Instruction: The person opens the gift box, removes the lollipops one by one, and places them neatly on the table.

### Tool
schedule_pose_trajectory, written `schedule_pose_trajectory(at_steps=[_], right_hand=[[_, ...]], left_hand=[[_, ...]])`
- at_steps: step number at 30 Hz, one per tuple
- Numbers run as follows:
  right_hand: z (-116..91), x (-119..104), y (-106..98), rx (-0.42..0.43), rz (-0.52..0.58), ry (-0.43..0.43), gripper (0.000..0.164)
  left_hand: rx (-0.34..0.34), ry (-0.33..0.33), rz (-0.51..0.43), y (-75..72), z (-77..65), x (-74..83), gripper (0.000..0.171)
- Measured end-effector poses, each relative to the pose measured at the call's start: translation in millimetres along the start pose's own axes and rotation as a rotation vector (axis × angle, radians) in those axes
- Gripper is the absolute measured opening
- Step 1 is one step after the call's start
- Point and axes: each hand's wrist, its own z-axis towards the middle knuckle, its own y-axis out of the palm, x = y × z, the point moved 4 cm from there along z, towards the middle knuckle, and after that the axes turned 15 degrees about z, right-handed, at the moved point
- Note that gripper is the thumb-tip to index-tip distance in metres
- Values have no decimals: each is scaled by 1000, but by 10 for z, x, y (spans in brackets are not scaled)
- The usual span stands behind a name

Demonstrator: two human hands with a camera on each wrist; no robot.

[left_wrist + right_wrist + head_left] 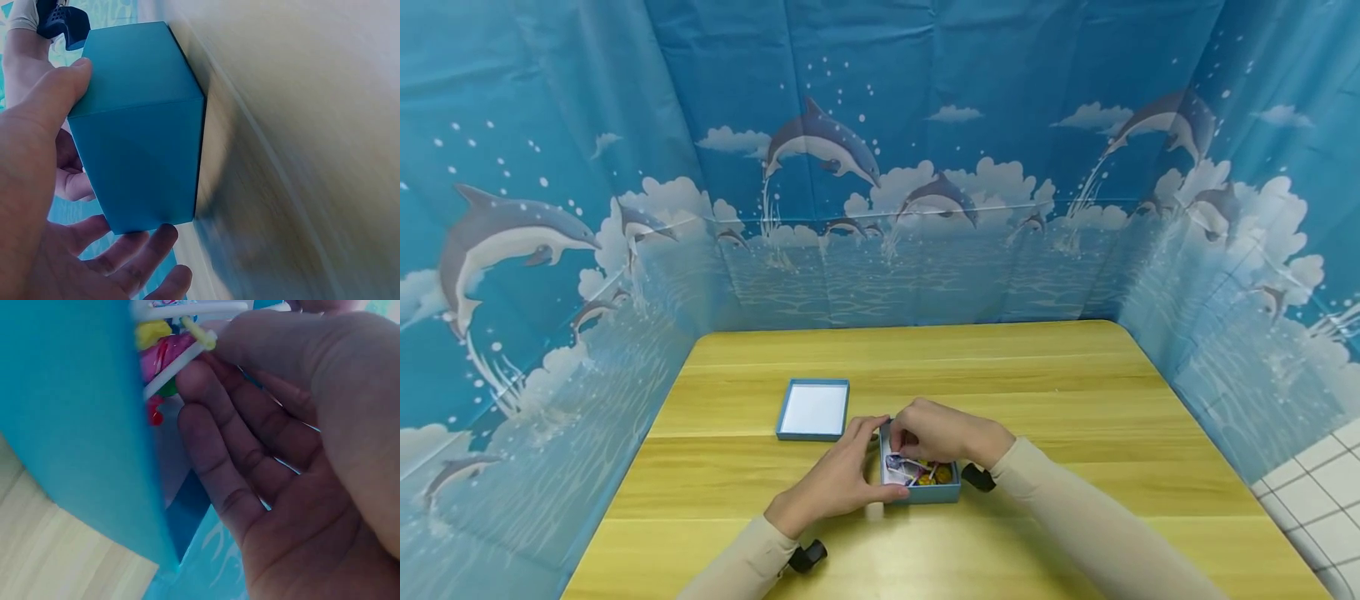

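A small blue box (934,494) with a white inside stands on the table and holds several lollipops (927,477), with white sticks and purple, yellow and red wrappers. My left hand (837,479) grips the box at its left end, its thumb along the near wall. In the left wrist view, the fingers of that hand touch the end face of the box (140,169). Reaching over from the right, my right hand (936,432) has its fingers inside the box. Thumb and forefinger pinch among the lollipop sticks (181,365); the fingertips are partly hidden.
A blue-edged lid (813,408) lies with its white inside up, behind and left of the box. The wooden table (1037,375) is bordered by blue dolphin-print curtains (925,275). White tiles (1318,483) show at the right.
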Motion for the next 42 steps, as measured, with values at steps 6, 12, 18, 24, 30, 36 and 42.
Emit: schedule_pose_trajectory(at_steps=[6,12,18,24,30,36,42], right_hand=[[-48,41,-14,38,45,7,8],[-108,77,-36,88,119,20,4],[-162,121,-45,118,149,30,15],[-222,149,-100,147,176,42,6],[-300,148,-190,194,199,30,10],[-366,166,-280,242,224,25,5],[-442,200,-312,289,252,63,5]], left_hand=[[16,1,-4,0,14,21,111],[28,10,7,-8,27,32,111],[22,0,3,-1,22,22,113],[13,-2,-6,1,32,16,114],[6,-20,11,-18,51,10,117],[11,-26,10,-48,63,23,117],[3,-30,5,-30,58,17,119]])
